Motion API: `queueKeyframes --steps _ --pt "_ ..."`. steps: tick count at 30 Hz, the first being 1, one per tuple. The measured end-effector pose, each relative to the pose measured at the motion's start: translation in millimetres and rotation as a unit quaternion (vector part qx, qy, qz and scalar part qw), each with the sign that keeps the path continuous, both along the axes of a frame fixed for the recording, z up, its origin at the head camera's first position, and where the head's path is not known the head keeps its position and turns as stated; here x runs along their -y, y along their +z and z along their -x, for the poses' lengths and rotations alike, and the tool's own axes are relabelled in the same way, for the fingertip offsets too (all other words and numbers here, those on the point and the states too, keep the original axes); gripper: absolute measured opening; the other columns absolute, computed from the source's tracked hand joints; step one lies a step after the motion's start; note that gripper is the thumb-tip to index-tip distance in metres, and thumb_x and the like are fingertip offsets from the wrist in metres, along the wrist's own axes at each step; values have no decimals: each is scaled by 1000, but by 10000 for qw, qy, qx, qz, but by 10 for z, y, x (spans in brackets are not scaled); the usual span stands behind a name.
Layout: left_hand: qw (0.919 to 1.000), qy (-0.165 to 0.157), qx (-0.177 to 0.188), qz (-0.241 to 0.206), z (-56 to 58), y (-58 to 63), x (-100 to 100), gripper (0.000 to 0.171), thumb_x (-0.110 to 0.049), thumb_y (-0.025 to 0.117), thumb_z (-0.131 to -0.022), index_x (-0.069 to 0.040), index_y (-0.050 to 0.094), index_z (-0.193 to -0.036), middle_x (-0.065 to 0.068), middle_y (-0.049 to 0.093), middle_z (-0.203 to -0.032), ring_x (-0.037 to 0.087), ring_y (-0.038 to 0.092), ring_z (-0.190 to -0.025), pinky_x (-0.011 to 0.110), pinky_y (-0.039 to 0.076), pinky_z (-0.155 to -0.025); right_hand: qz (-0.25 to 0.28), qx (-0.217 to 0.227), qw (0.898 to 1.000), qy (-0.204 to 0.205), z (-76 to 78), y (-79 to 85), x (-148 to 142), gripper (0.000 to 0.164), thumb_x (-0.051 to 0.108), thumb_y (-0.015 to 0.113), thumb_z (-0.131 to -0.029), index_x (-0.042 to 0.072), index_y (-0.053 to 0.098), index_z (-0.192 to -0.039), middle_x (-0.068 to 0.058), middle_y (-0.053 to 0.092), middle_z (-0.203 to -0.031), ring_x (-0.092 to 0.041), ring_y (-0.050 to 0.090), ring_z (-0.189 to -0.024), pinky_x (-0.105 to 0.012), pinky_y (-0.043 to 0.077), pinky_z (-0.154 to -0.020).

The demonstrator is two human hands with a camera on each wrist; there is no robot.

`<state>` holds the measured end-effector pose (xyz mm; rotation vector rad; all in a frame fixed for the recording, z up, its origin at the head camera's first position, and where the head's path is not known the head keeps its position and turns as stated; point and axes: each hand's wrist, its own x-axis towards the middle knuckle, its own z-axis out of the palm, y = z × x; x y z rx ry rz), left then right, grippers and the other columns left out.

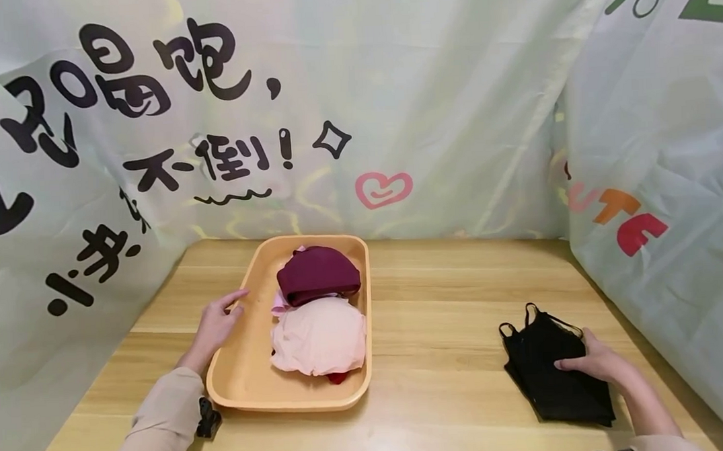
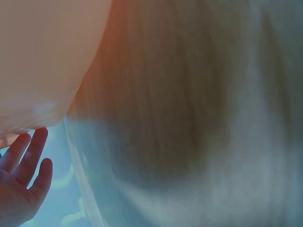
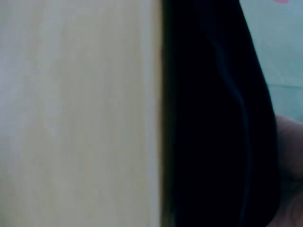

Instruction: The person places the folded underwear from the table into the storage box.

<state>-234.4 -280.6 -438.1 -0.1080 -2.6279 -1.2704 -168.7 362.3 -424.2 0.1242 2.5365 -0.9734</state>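
Observation:
On the right of the head view, my right hand [image 1: 597, 360] grips a folded black camisole [image 1: 552, 372] with thin straps. Its thumb lies on top of the cloth, the other fingers mostly hidden at the far side. The black cloth [image 3: 218, 113] fills much of the right wrist view, with part of the hand beside it. My left hand [image 1: 217, 322] rests at the left rim of an orange-tan plastic tray [image 1: 237, 372]. In the left wrist view the left hand [image 2: 23, 179] has loosely extended fingers, their tips at the tray's edge.
Inside the tray lie a folded burgundy garment [image 1: 318, 274] and a pale pink garment [image 1: 321, 338], with a bit of red cloth [image 1: 338, 377] showing under it. The wooden table [image 1: 432, 316] is bordered by printed fabric curtains [image 1: 453, 114] behind and at both sides.

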Motion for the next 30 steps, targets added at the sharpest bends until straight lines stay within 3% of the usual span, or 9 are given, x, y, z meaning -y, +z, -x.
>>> queueKeyframes --steps 4,9,12,17,20,22,24,27,30 --pt "10000 3 -35 26 20 2 -26 32 3 50 -87 6 57 -118 29 52 -123 20 52 -68 20 40 -52 225 -50 9997 -128 -20 -39 -1 103 26 61 -84 -22 -19 -128 -53 -8 -127 -62 -2 -118 -65 9 -97" --pt "10000 -61 -66 -9 32 16 -47 32 3 50 -86 7 57 -118 30 52 -121 8 46 -56 20 38 -48 518 84 9981 -331 -36 -66 4 102 28 61 -85 -18 -17 -133 -48 -12 -131 -61 -4 -120 -66 10 -97" --pt "9999 -88 -106 33 21 11 -42 32 2 51 -87 6 58 -117 29 52 -121 11 49 -63 19 39 -51 505 99 9980 -361 -19 -31 22 101 31 58 -86 -16 -16 -134 -45 -13 -134 -61 -3 -121 -66 13 -96" --pt "9999 54 -118 60 -33 -5 5 33 3 50 -87 6 57 -118 27 52 -122 28 52 -85 19 40 -54 681 -315 9967 -314 61 63 109 92 30 57 -88 -17 -6 -137 -42 -6 -138 -59 -1 -123 -65 14 -97" --pt "9998 77 -133 95 -42 -5 19 33 3 50 -87 6 57 -119 27 52 -123 31 52 -91 16 40 -59 1097 -400 9925 -374 74 87 156 86 27 55 -89 -13 -1 -140 -40 -3 -140 -46 31 -123 -51 33 -97" --pt "9998 35 -158 114 -32 -2 13 33 3 51 -87 6 57 -119 27 53 -122 31 52 -94 15 40 -62 1457 -399 9873 -486 58 96 179 83 26 54 -90 -9 -1 -141 -39 -2 -142 -29 49 -111 -37 43 -88" --pt "9998 8 -168 107 -18 0 2 32 3 51 -87 7 57 -118 27 53 -122 30 53 -94 14 40 -63 1713 -444 9827 -550 41 105 203 80 26 53 -91 -5 0 -143 -37 -1 -143 -23 49 -107 -22 45 -77" --pt "9999 1 -157 67 -6 4 -16 32 3 51 -87 7 57 -118 27 53 -122 30 53 -91 14 40 -60 1910 -623 9781 -546 19 136 270 74 26 54 -91 2 10 -146 -33 2 -145 -31 37 -121 -21 42 -82" --pt "9999 1 -140 11 -6 1 -24 32 3 50 -87 7 57 -118 27 53 -122 30 52 -89 14 39 -58 2072 -715 9745 -478 19 176 362 62 27 54 -91 8 26 -144 -29 10 -146 -21 41 -120 -22 41 -85"
